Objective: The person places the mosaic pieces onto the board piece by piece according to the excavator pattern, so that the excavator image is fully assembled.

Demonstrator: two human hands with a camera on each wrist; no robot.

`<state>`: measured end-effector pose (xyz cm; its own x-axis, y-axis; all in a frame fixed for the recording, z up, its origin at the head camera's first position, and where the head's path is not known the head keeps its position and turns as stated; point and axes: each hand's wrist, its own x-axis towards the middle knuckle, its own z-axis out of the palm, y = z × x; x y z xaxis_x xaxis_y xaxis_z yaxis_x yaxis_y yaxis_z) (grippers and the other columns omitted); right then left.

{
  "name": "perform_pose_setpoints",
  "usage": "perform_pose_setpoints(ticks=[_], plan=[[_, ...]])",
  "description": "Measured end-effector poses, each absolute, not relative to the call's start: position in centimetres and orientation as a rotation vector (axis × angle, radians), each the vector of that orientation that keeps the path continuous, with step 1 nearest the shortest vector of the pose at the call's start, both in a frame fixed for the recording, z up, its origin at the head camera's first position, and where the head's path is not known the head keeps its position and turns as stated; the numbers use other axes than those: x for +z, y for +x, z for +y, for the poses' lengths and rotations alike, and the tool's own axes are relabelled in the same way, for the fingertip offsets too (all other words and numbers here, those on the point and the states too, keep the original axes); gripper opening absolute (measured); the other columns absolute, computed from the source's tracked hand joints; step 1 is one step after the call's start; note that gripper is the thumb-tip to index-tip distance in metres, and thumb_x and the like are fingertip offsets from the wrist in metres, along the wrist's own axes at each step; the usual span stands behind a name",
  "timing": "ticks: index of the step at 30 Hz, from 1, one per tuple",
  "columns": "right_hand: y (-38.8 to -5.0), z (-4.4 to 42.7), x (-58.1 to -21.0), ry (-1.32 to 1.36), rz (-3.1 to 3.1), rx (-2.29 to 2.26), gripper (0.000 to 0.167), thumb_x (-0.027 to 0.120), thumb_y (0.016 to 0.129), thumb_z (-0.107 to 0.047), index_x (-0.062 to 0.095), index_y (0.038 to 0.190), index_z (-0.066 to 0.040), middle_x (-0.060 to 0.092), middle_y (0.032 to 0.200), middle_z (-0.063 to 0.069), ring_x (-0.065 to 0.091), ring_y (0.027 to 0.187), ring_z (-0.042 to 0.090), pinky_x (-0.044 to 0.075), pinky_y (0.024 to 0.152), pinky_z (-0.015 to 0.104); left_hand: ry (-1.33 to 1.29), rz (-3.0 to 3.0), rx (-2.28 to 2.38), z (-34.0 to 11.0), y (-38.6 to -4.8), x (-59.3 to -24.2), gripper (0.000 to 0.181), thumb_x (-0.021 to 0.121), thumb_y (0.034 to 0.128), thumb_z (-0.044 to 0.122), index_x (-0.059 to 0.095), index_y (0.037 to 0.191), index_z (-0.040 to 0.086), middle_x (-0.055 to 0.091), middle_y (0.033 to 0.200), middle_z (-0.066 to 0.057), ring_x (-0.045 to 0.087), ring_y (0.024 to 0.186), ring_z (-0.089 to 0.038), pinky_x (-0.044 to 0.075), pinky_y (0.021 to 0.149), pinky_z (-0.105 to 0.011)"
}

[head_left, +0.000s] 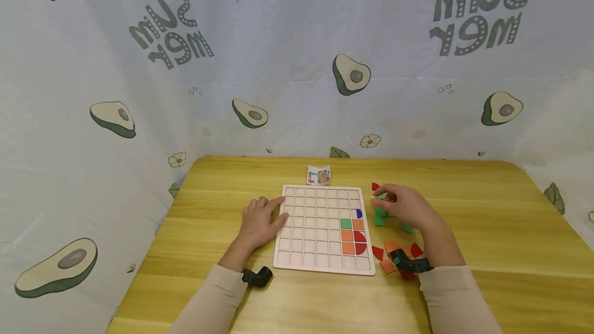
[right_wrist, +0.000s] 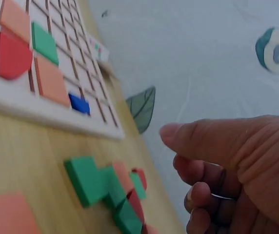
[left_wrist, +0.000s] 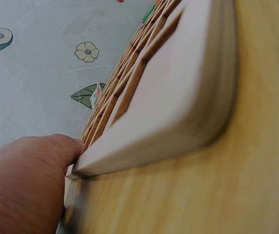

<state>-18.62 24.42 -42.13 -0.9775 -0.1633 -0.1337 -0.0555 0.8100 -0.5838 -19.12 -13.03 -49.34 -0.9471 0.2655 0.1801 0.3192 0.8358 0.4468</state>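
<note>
A pale wooden grid board lies flat on the table. My left hand rests at its left edge, thumb and forefinger touching the rim; the left wrist view shows the thumb against the board's corner. My right hand hovers over green pieces and an orange piece right of the board. Its fingers are loosely bent, with nothing visible between thumb and fingertips in the right wrist view. On the board sit a green square, orange squares, red quarter-circles and a small blue piece.
A small printed pattern card stands behind the board. More orange and red pieces lie under my right wrist. A red piece is near my right fingertips. The wooden table meets a patterned cloth at the back.
</note>
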Motion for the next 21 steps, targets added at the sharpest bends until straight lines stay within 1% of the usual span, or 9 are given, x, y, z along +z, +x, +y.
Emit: perform_pose_setpoints(ticks=[3, 7, 12, 15, 21], plan=[[-18.6, 25.5, -42.7, -0.125, 2.812, -0.871, 0.028, 0.069, 0.098, -0.027, 0.068, 0.119, -0.008, 0.057, 0.091, 0.008, 0.051, 0.080, 0.022, 0.043, 0.067, 0.032, -0.461, -2.909, -0.725, -13.0, -19.2, -49.4, 0.050, 0.061, 0.0974, 0.045, 0.061, 0.143, 0.025, 0.058, 0.097, -0.004, 0.040, 0.084, -0.019, 0.027, 0.075, -0.035], [-18.4, 26.4, -43.2, -0.079, 2.750, -0.851, 0.023, 0.070, 0.096, -0.021, 0.069, 0.114, -0.007, 0.057, 0.092, 0.009, 0.051, 0.084, 0.024, 0.042, 0.068, 0.032, -0.459, -2.915, -0.726, -13.1, -19.2, -49.4, 0.050, 0.061, 0.0973, 0.046, 0.061, 0.143, 0.025, 0.058, 0.097, -0.005, 0.040, 0.083, -0.019, 0.027, 0.075, -0.035], [-18.5, 26.5, -43.8, -0.091, 2.722, -0.842, 0.023, 0.070, 0.094, -0.016, 0.067, 0.114, -0.006, 0.055, 0.090, 0.009, 0.050, 0.082, 0.023, 0.041, 0.068, 0.033, -0.461, -2.924, -0.720, -13.1, -19.2, -49.5, 0.051, 0.060, 0.0980, 0.047, 0.060, 0.144, 0.026, 0.058, 0.098, -0.004, 0.039, 0.083, -0.019, 0.026, 0.074, -0.035], [-18.7, 26.2, -44.1, -0.120, 2.734, -0.827, 0.024, 0.071, 0.093, -0.017, 0.067, 0.114, -0.006, 0.055, 0.090, 0.009, 0.050, 0.080, 0.023, 0.041, 0.068, 0.032, -0.457, -2.924, -0.721, -13.1, -19.2, -49.5, 0.051, 0.060, 0.0979, 0.046, 0.060, 0.144, 0.026, 0.058, 0.098, -0.004, 0.039, 0.083, -0.019, 0.026, 0.075, -0.035], [-18.7, 25.9, -44.2, -0.093, 2.713, -0.828, 0.026, 0.073, 0.092, -0.020, 0.064, 0.112, -0.005, 0.054, 0.088, 0.009, 0.050, 0.080, 0.024, 0.041, 0.067, 0.033, -0.459, -2.920, -0.722, -13.1, -19.2, -49.6, 0.051, 0.061, 0.0978, 0.046, 0.060, 0.144, 0.026, 0.058, 0.099, -0.004, 0.040, 0.084, -0.019, 0.027, 0.075, -0.035]])
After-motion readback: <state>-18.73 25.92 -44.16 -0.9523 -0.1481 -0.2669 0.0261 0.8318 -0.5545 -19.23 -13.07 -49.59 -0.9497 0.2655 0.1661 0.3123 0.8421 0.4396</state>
